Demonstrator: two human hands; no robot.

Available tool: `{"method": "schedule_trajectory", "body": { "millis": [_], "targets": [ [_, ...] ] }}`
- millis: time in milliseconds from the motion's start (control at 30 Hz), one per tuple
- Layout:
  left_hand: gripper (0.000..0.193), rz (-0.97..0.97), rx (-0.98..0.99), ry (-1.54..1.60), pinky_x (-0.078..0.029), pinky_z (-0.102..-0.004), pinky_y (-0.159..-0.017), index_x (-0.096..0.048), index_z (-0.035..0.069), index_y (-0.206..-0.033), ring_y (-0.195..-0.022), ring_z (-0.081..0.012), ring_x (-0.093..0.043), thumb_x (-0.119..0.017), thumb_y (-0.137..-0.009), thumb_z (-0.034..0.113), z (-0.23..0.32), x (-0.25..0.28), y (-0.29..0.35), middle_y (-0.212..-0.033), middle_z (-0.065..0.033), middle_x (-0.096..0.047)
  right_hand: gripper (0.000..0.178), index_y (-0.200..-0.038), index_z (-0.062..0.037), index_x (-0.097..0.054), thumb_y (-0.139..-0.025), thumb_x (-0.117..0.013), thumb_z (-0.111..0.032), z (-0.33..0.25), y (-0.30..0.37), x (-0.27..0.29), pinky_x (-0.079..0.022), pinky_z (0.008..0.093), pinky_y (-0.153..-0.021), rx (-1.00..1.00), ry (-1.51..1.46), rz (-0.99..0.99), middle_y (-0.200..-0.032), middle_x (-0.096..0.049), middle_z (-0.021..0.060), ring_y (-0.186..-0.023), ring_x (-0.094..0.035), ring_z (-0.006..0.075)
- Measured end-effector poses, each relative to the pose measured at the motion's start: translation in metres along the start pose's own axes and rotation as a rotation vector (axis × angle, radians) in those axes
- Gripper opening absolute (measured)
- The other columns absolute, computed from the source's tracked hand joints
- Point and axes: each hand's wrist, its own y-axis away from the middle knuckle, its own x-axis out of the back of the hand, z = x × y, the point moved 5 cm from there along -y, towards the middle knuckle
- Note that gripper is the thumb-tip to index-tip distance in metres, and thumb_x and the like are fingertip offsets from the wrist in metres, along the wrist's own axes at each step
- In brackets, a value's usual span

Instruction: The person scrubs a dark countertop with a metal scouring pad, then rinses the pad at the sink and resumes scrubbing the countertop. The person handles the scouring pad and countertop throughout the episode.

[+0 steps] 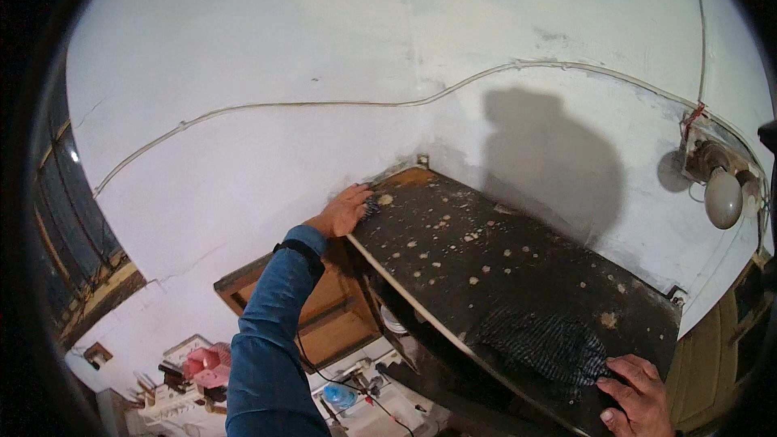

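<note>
A dark cabinet top [429, 235], marked with many pale spots, stretches from the wall corner toward the lower right. My left hand [346, 210] presses at its far left edge, fingers closed over a bunched dark striped cloth [371, 207]. Another dark cloth with a fine light pattern, a checked rag [542, 348], lies spread on the near right part of the top. Beside that rag's right end is my right hand [635, 396], its fingers apart and the fingertips at the rag's edge; whether they touch it is hard to tell.
A wooden cabinet door [336, 307] hangs open at the left of the cabinet. Below it a counter holds a blue item [340, 395] and a pink basket [209, 364]. A light bulb [723, 198] juts from the right wall, and a cable [324, 103] runs along both walls.
</note>
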Motion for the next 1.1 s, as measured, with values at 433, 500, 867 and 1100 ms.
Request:
{"method": "schedule_trajectory", "body": {
  "millis": [433, 500, 867, 1100],
  "targets": [
    [0.036, 0.252, 0.19, -0.345, -0.05, -0.0483, -0.103, -0.067, 0.011, -0.131, -0.119, -0.0363, -0.059, -0.063, -0.097, 0.019, 0.012, 0.018, 0.003, -0.125, -0.0155, -0.068, 0.031, -0.13, -0.0032, -0.065, -0.108, -0.055, -0.022, 0.002, 0.0, 0.0, -0.046, 0.0548, -0.111, 0.03, -0.053, 0.049, -0.145, -0.055, 0.017, -0.134, -0.05, 0.0414],
    [0.037, 0.269, 0.16, -0.254, -0.046, -0.0491, -0.107, -0.067, 0.009, -0.131, -0.12, -0.038, -0.058, -0.065, -0.095, 0.02, 0.005, 0.017, 0.001, -0.126, -0.0159, -0.067, 0.03, -0.13, -0.0031, -0.065, -0.107, -0.056, -0.021, 0.004, 0.0, 0.0, -0.047, 0.0549, -0.11, 0.045, -0.068, 0.067, -0.143, -0.056, 0.017, -0.133, -0.051, 0.0415],
    [0.027, 0.219, 0.29, -0.269, -0.053, -0.0512, -0.097, -0.073, 0.006, -0.117, -0.11, -0.0411, -0.062, -0.067, -0.093, 0.016, -0.002, 0.028, 0.019, -0.116, -0.0184, -0.071, 0.03, -0.127, -0.003, -0.067, -0.107, -0.056, -0.023, 0.007, 0.006, 0.002, -0.051, 0.0524, -0.105, 0.093, -0.042, 0.128, -0.14, -0.058, 0.0159, -0.128, -0.056, 0.0388],
    [0.015, 0.318, 0.259, -0.415, -0.058, -0.0498, -0.085, -0.076, 0.007, -0.1, -0.095, -0.041, -0.068, -0.068, -0.093, 0.016, -0.023, 0.023, 0.027, -0.098, -0.0181, -0.073, 0.029, -0.12, 0.0009, -0.068, -0.106, -0.057, -0.022, 0.007, -0.002, 0.001, -0.051, 0.0555, -0.1, 0.05, -0.052, 0.113, -0.136, -0.059, 0.0211, -0.123, -0.056, 0.0433]
  ]
}}
